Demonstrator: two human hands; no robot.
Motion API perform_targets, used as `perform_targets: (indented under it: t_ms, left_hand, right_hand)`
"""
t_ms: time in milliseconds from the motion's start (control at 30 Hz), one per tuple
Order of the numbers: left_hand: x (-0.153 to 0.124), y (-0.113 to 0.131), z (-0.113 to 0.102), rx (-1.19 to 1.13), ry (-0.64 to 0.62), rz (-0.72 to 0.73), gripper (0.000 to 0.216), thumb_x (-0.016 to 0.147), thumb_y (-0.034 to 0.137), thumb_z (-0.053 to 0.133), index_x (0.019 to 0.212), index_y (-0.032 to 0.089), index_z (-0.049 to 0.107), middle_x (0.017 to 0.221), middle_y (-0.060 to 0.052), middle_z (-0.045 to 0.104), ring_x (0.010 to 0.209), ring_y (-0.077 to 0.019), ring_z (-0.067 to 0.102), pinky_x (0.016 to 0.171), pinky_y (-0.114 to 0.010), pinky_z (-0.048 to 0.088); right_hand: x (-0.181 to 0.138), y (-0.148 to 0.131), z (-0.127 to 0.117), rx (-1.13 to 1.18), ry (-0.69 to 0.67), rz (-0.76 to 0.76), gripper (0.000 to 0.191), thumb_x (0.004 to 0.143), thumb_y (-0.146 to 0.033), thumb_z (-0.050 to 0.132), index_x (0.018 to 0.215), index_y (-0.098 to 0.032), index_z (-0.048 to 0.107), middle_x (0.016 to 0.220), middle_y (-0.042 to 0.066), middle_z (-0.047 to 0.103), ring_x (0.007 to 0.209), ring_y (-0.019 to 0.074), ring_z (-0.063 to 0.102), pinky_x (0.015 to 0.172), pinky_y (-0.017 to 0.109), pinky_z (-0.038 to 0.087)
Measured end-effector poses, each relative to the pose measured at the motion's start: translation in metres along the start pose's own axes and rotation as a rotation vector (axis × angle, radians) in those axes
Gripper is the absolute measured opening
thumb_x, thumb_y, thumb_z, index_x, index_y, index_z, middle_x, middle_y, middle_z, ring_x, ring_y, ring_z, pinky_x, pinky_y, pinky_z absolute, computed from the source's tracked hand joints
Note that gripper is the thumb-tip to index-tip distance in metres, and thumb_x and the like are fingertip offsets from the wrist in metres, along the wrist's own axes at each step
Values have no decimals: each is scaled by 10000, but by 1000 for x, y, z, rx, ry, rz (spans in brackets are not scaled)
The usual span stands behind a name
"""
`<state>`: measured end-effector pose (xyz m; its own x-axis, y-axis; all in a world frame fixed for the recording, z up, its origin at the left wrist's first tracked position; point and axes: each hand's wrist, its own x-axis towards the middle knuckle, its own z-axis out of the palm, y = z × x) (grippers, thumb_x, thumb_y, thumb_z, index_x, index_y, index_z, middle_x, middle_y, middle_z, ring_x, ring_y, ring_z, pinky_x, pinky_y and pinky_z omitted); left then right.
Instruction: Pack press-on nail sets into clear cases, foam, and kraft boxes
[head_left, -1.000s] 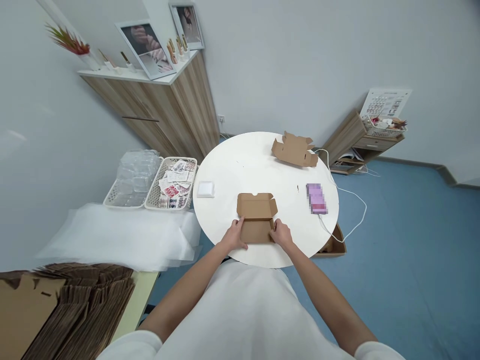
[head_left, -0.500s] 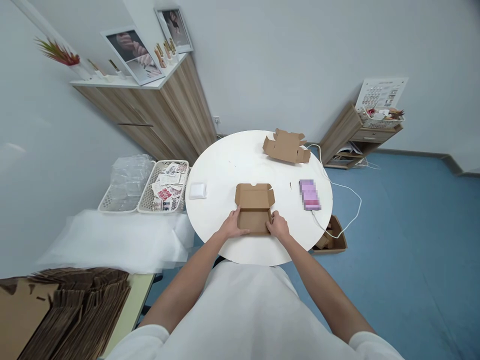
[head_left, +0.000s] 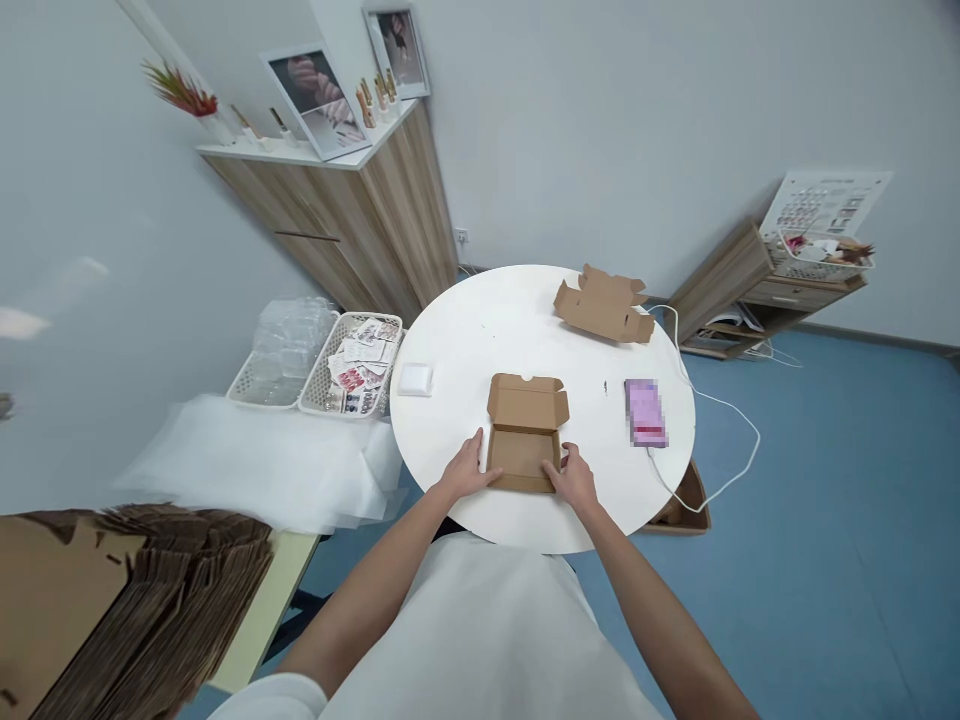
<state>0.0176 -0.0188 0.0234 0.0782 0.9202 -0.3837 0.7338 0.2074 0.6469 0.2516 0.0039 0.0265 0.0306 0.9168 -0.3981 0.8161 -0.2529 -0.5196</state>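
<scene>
A small brown cardboard box (head_left: 523, 455) lies on the white round table (head_left: 450, 330), its lid raised away from me and its inside bare. My left hand (head_left: 465, 472) is open at the box's left side, thumb touching the front left corner, the other fingers stretched forward and apart from the wall. At the right side, my right hand (head_left: 576, 480) has its thumb over the wall and its curled fingers outside, closed on that wall. A second, partly unfolded cardboard box (head_left: 606, 305) rests at the table's far right.
A white packet (head_left: 415, 379) lies on the table's left, a purple device (head_left: 646, 412) with a white cable on the right. Beside the table stand a basket of printed cards (head_left: 360, 365), clear plastic trays (head_left: 292, 340), white foam sheets (head_left: 262, 460) and stacked flat cardboard (head_left: 172, 610).
My left hand's fingers have come away from the box's left wall. My right hand stays at the right wall. The whole view has shifted, with the table now farther right and lower.
</scene>
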Motion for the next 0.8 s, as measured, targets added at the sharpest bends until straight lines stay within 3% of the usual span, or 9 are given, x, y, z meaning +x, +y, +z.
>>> perform_targets:
  t_ms: [67,167,233,300,400,533,667,800]
  left_hand:
    - [1,-9,-10,-5,83,31,780,710,533,490,1332,179,180,1187,-116,447,880,-205,533,774,-326,411]
    - [12,-31,-41,16,373,24,567,793,454,405,1251,129,329,1158,-137,461,1002,-223,487,870,-350,376]
    - [26,-49,-69,19,568,-51,504,809,396,393,1212,93,367,1157,-164,454,1070,-237,449,909,-366,353]
    - [42,-67,-97,9,654,-124,503,797,364,420,1210,81,365,1181,-176,437,1120,-250,412,938,-381,331]
    - [68,-90,-128,-42,599,-241,500,798,330,418,1219,65,365,1231,-191,410,1173,-263,365,971,-389,297]
    - [92,-106,-141,-117,451,-313,532,789,285,432,1267,82,320,1287,-171,377,1217,-253,318,1011,-371,241]
    - [100,-112,-137,-161,373,-299,556,782,263,437,1299,115,292,1289,-147,383,1223,-246,312,1013,-369,238]
    - [99,-113,-133,-212,383,-283,517,777,244,445,1273,126,359,1249,-141,416,1189,-238,360,1004,-359,257]
  right_hand:
    - [-4,1,-3,-9,40,11,580,720,-487,459,1184,-155,355,850,47,558,768,185,547,646,278,384]
    - [-14,-8,-8,-34,232,-18,565,732,-494,436,1188,-169,365,977,82,528,854,211,525,618,294,395]
    - [-22,-28,-9,-4,336,-111,518,749,-457,430,1181,-174,380,1016,92,510,881,210,509,603,292,405]
    - [-25,-63,-7,90,274,-256,427,763,-399,427,1123,-171,440,984,89,523,836,189,512,620,290,423]
    - [-9,-132,13,268,-8,-363,353,764,-361,443,1077,-207,498,1005,69,541,846,169,520,717,305,439]
    - [45,-209,64,573,-319,-150,427,755,-346,471,1165,-227,450,1195,71,481,935,147,531,770,285,445]
    - [89,-239,114,680,-326,-27,520,735,-307,504,1238,-240,389,1278,66,426,1028,165,507,810,295,441]
    - [100,-244,138,665,-290,-26,515,717,-260,515,1223,-231,422,1224,46,492,1034,166,516,855,304,428]
